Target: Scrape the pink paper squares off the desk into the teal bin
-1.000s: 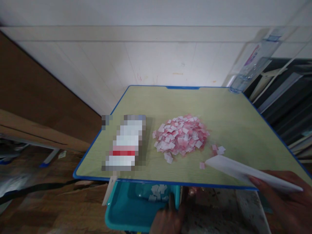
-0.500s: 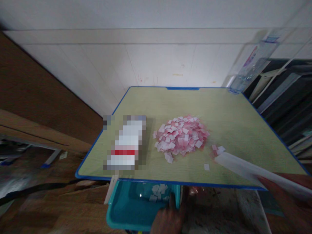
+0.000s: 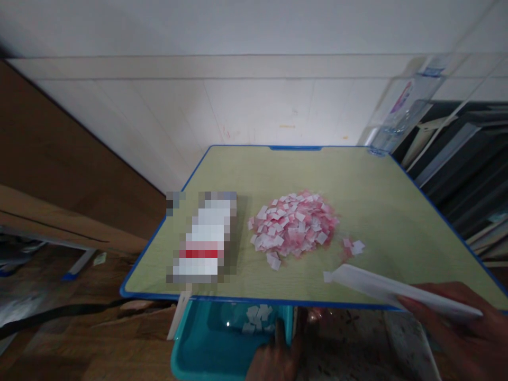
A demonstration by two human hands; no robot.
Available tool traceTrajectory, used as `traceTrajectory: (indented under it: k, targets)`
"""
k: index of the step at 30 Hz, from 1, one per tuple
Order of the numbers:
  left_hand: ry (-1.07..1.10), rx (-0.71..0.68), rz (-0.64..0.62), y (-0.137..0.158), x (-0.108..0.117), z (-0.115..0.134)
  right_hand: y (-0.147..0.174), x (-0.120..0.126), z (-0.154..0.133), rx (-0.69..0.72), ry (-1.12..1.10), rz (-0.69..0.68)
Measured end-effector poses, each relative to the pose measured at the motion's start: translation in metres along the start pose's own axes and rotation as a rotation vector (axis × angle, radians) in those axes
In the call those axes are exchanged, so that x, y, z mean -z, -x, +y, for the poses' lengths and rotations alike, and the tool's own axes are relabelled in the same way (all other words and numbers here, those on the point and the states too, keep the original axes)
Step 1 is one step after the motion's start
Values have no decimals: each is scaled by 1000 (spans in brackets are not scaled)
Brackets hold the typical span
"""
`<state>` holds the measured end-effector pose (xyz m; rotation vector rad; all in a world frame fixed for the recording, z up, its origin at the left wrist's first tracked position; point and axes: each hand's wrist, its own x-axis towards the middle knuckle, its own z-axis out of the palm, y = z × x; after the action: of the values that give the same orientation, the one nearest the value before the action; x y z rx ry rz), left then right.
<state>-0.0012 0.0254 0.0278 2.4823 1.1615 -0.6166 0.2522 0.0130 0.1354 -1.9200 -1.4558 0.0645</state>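
My right hand [image 3: 456,312] is closed around a long, flat white strip [image 3: 369,283], perhaps folded paper or plastic. The strip's far end rests low over the table, against a small square of white paper [image 3: 327,277]. Beyond it lie a few pink and white scraps [image 3: 353,246], and farther left a heap of small paper squares [image 3: 296,225]. Below the table's front edge, my left hand [image 3: 275,360] grips the right rim of a teal basin [image 3: 214,344], one finger inside. Several white paper squares [image 3: 257,316] lie in the basin.
A pale green table [image 3: 278,169] with blue edging stands against the wall. A blurred-out white object [image 3: 204,238] lies on its left side. A clear plastic bottle [image 3: 391,129] stands at the back right corner. Dark stacked panels [image 3: 460,143] lean at the right.
The strip in my right hand has moved left and toward the front edge, from beside the loose scraps to the single white square, nudging it left. My left hand stays at the basin.
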Motion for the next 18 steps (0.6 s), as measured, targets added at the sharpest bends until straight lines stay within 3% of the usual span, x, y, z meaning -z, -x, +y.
traceTrajectory:
  k: [3,7,11,18]
  targets:
    - [-36,-17,57,0,-7,0,-3,-11,-31,93,-61,-100]
    - [-52,-18,219,0,-21,-2,0,-41,-69,86,-185,-95]
    - [-44,-21,274,-3,-32,-2,2,-66,-91,233,-369,-231]
    - [-30,-1,288,-5,-35,2,-1,-73,-93,234,-311,-93]
